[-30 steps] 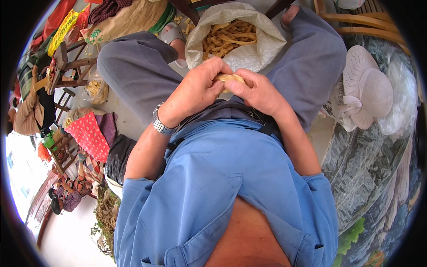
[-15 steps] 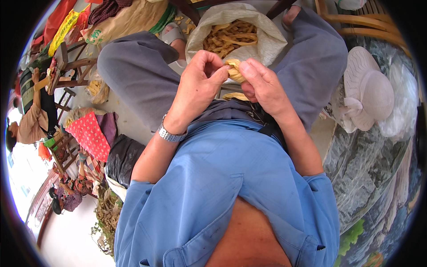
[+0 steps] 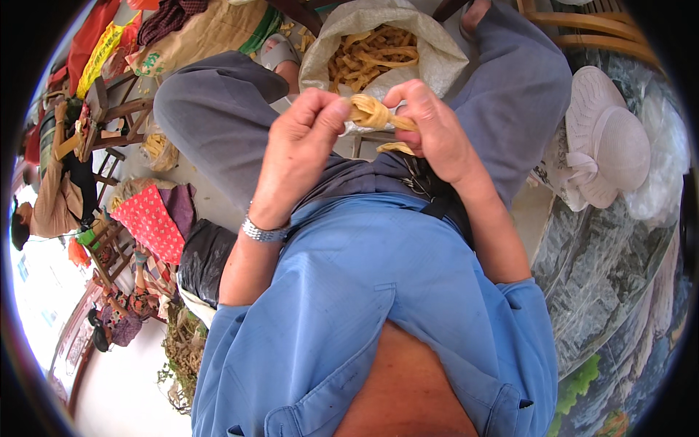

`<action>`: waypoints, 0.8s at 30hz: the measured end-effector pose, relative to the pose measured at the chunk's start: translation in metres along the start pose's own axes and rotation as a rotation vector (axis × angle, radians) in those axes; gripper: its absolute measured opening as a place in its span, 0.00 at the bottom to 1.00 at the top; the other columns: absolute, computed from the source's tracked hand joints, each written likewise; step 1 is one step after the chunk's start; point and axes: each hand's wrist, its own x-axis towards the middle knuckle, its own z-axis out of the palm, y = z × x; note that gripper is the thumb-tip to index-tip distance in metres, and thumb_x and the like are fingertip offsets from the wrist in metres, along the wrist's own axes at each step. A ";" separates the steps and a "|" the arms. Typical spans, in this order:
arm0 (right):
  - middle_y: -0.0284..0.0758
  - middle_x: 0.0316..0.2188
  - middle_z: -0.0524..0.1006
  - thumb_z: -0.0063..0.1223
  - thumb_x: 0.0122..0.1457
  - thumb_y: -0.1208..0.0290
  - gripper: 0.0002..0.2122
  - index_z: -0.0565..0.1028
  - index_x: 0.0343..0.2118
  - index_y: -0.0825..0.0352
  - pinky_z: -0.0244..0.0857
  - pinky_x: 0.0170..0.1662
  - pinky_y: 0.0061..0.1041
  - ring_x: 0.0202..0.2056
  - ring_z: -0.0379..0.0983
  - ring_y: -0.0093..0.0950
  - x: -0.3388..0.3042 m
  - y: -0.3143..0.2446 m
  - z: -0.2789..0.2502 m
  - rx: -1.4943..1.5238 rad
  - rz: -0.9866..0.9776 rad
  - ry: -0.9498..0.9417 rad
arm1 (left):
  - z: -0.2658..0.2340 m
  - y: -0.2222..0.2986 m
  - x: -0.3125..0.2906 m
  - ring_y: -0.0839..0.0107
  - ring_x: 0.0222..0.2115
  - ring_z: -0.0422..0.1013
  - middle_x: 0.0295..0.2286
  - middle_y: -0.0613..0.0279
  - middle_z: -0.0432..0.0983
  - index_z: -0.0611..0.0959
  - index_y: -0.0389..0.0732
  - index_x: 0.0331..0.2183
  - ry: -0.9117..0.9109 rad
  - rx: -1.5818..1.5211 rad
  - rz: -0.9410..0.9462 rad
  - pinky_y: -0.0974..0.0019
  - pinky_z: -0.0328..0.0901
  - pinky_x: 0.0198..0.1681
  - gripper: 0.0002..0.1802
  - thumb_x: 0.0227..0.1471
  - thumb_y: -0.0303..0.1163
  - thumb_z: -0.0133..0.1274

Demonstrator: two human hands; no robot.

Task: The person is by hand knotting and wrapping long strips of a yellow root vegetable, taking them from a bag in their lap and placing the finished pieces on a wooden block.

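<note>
Between my two hands is a pale yellow, pliable strip [image 3: 369, 111], wound into a knot-like bundle; I cannot tell what it is made of. My left hand [image 3: 306, 135] pinches the bundle's left end between thumb and fingers. The tail on the other side is gripped by my right hand [image 3: 435, 135], its fingers curled round it. Another piece of yellow strip [image 3: 395, 148] shows below the right hand, near my waist. Just beyond the hands, between my knees, an open white woven sack [image 3: 445, 64] holds many similar brownish-yellow strips [image 3: 373, 60].
To the right, a pale sun hat [image 3: 617, 149] lies on clear plastic sheeting [image 3: 590, 291]. Wooden stools [image 3: 120, 109] and a plastic bag of yellow pieces [image 3: 159, 148] are on the left. A black bag [image 3: 206, 255] sits by my left elbow. Other people [image 3: 54, 197] are at the far left.
My hands have moved apart, the left one going left. The strip, bunched up before, now shows a knot with a tail stretched toward my right hand.
</note>
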 end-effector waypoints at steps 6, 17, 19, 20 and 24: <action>0.28 0.22 0.69 0.41 0.69 0.47 0.22 0.72 0.43 0.64 0.57 0.29 0.16 0.25 0.63 0.16 -0.010 0.000 -0.027 0.130 0.148 -0.051 | -0.015 0.006 0.001 0.84 0.22 0.57 0.24 0.75 0.68 0.79 0.39 0.36 -0.021 -0.057 -0.072 0.78 0.52 0.25 0.10 0.64 0.36 0.53; 0.28 0.21 0.72 0.55 0.65 0.64 0.10 0.77 0.38 0.66 0.63 0.31 0.21 0.25 0.65 0.17 -0.012 0.002 -0.008 -0.257 -0.102 -0.082 | -0.026 0.011 -0.002 0.79 0.25 0.61 0.21 0.67 0.66 0.77 0.34 0.31 -0.164 0.444 0.163 0.70 0.61 0.28 0.17 0.63 0.39 0.54; 0.30 0.22 0.75 0.55 0.65 0.64 0.09 0.77 0.38 0.66 0.64 0.31 0.22 0.26 0.68 0.19 -0.013 -0.005 -0.007 -0.301 -0.124 -0.081 | -0.018 0.012 -0.005 0.79 0.24 0.59 0.19 0.62 0.63 0.76 0.34 0.28 -0.165 0.443 0.146 0.68 0.60 0.27 0.19 0.64 0.40 0.53; 0.31 0.23 0.76 0.55 0.65 0.64 0.09 0.77 0.38 0.65 0.65 0.31 0.23 0.26 0.70 0.20 -0.013 -0.006 -0.009 -0.323 -0.143 -0.087 | -0.017 0.015 -0.007 0.80 0.24 0.58 0.20 0.66 0.63 0.76 0.35 0.27 -0.186 0.426 0.100 0.70 0.59 0.27 0.19 0.65 0.41 0.52; 0.33 0.24 0.79 0.55 0.64 0.65 0.08 0.77 0.38 0.64 0.67 0.32 0.25 0.26 0.74 0.24 -0.009 0.000 -0.029 -0.388 -0.214 -0.126 | -0.014 0.025 -0.020 0.83 0.23 0.57 0.20 0.73 0.62 0.74 0.40 0.24 -0.265 0.309 -0.002 0.74 0.54 0.25 0.21 0.66 0.42 0.49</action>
